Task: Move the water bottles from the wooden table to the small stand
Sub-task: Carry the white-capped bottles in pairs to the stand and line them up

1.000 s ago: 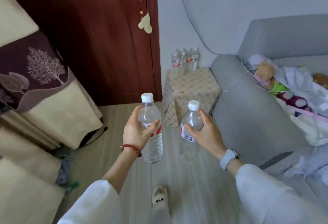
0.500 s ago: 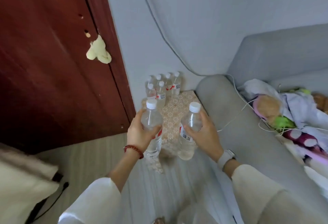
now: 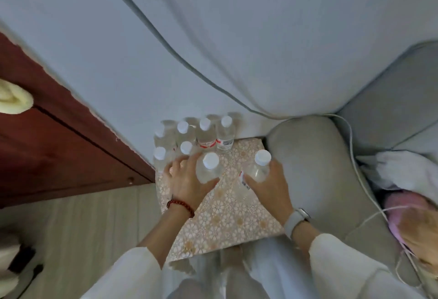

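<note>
While gripped, bottles [image 3: 209, 168] above stand [image 3: 227, 215].

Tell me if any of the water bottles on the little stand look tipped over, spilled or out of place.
Nothing stands out. The bottles at the back of the stand are upright and capped, and no spill shows.

The person is wearing a loose white top whose wide sleeves are ending partway along the forearms, the left sleeve [image 3: 132, 272] at near left and the right sleeve [image 3: 350, 265] at near right. A bracelet of dark red beads [image 3: 181, 206] is circling the left wrist. A smartwatch with a pale grey band [image 3: 295, 221] and a rounded silvery case is sitting on the right wrist. Light-coloured trousers [image 3: 248, 279] are showing at the near edge between the sleeves.
</note>
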A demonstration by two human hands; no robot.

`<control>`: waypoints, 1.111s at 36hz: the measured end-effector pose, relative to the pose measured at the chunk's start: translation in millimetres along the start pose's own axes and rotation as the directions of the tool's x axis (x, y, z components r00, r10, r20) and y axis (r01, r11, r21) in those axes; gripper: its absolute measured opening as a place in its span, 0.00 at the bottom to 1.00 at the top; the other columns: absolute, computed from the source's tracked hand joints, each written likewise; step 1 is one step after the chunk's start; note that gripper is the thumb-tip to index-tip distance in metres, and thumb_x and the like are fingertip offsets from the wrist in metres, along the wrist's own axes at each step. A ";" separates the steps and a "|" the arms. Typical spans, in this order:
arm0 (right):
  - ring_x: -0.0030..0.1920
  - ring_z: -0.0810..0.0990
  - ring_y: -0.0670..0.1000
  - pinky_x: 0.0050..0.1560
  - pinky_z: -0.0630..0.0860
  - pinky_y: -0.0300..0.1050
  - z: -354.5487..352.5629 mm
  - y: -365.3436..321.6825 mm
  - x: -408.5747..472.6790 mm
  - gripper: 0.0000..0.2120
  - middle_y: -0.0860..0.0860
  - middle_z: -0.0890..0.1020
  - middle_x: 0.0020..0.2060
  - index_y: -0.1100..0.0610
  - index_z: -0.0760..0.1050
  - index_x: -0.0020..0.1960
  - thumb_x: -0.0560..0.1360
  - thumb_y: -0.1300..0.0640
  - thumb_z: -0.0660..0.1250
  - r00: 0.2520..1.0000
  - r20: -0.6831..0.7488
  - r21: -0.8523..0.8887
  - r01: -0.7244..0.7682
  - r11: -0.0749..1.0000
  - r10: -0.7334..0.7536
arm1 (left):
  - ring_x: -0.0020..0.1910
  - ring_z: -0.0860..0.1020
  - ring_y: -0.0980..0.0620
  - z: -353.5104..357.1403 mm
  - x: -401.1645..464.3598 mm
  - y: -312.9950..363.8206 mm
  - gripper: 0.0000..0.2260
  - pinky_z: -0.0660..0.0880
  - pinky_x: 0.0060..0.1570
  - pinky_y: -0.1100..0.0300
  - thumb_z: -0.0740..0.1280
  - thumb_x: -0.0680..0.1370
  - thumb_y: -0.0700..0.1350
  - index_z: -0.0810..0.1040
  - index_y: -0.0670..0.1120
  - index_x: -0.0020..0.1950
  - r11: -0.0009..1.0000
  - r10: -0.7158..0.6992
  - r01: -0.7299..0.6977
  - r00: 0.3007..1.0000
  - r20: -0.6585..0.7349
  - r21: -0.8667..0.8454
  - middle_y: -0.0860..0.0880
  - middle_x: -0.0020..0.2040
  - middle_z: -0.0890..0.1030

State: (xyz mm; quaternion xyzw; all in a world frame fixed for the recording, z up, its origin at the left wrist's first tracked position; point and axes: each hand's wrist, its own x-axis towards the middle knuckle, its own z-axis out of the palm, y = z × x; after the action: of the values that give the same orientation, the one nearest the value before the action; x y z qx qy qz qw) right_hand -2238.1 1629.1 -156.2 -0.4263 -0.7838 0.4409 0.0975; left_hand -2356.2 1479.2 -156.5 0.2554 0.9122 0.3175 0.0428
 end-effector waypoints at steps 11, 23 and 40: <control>0.50 0.77 0.44 0.48 0.76 0.33 51.4 43.1 84.4 0.24 0.52 0.77 0.54 0.51 0.71 0.56 0.63 0.44 0.70 0.993 0.118 -0.022 -0.026 0.999 0.028 | 0.61 0.67 0.50 73.4 48.8 -35.0 0.31 0.53 0.62 0.41 0.77 0.55 0.60 0.78 0.48 0.54 0.826 0.349 -0.379 0.925 0.150 0.416 0.54 0.47 0.84; 0.56 0.69 0.47 0.45 0.68 0.24 56.2 49.0 89.7 0.26 0.51 0.70 0.57 0.52 0.66 0.62 0.68 0.54 0.73 0.980 0.190 0.019 0.058 0.998 -0.061 | 0.67 0.62 0.49 73.5 49.1 -40.1 0.41 0.44 0.66 0.36 0.77 0.58 0.56 0.67 0.43 0.66 0.843 0.242 -0.257 0.966 0.094 0.473 0.49 0.55 0.81; 0.52 0.77 0.46 0.53 0.75 0.37 73.8 19.5 95.7 0.18 0.48 0.79 0.50 0.51 0.71 0.56 0.69 0.54 0.71 0.987 0.126 0.168 0.079 0.983 -0.101 | 0.42 0.82 0.52 70.0 79.3 -32.5 0.24 0.57 0.65 0.38 0.79 0.58 0.49 0.75 0.50 0.51 0.860 0.320 -0.332 0.943 0.096 0.387 0.54 0.40 0.83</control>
State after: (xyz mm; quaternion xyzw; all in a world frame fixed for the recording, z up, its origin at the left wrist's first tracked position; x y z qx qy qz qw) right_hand -2324.9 1661.3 -236.4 -0.3506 -0.7686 0.5259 0.0990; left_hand -2422.3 1535.5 -225.0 0.4135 0.9005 0.1245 -0.0515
